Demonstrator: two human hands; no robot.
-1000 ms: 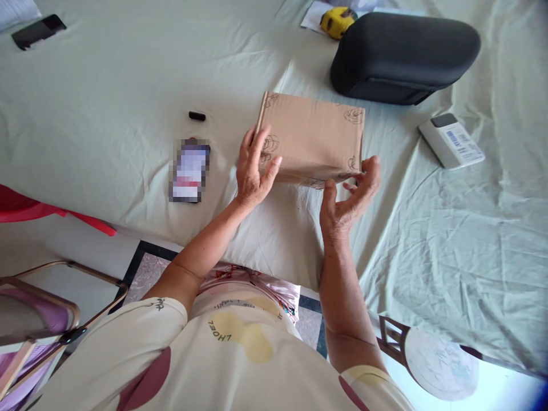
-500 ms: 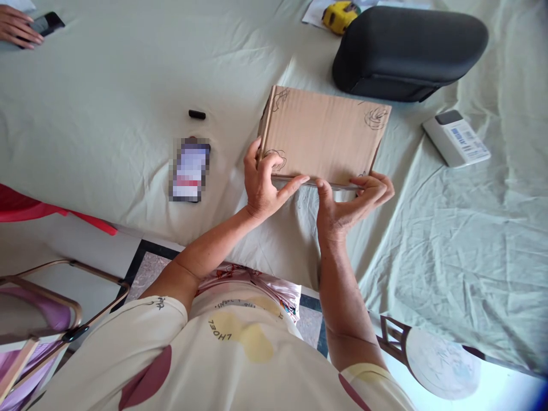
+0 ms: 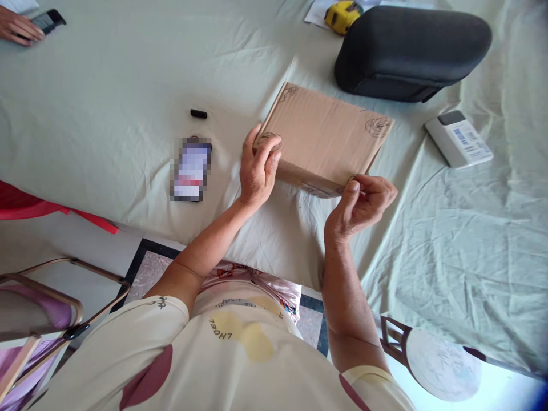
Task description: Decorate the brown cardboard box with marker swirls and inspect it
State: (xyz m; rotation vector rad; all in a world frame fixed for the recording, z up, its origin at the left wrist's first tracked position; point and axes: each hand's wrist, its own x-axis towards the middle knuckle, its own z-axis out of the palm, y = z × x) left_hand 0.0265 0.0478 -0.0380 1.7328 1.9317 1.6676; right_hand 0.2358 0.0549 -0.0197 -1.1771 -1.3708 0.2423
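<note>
A brown cardboard box (image 3: 327,134) with scribbled dark marks at its corners rests on the cloth-covered table, its lid closed and its front side facing me. My left hand (image 3: 259,168) grips the box's near left corner, thumb at the front edge and fingers over the top and left side. At the near right corner, my right hand (image 3: 362,205) has its fingers curled in, with the thumb and index finger pressed at the box's edge. What lies inside the box is hidden.
A phone (image 3: 192,171) and a small black piece (image 3: 198,114) lie left of the box. Behind it stand a black padded case (image 3: 413,51) and a yellow tape measure (image 3: 341,17). A white-grey box (image 3: 460,140) lies right. Another person's hand (image 3: 19,25) touches a dark phone (image 3: 49,21).
The box has turned slightly clockwise, and more of its front side shows. Both thumbs have moved from the middle of the front edge outward to the corners.
</note>
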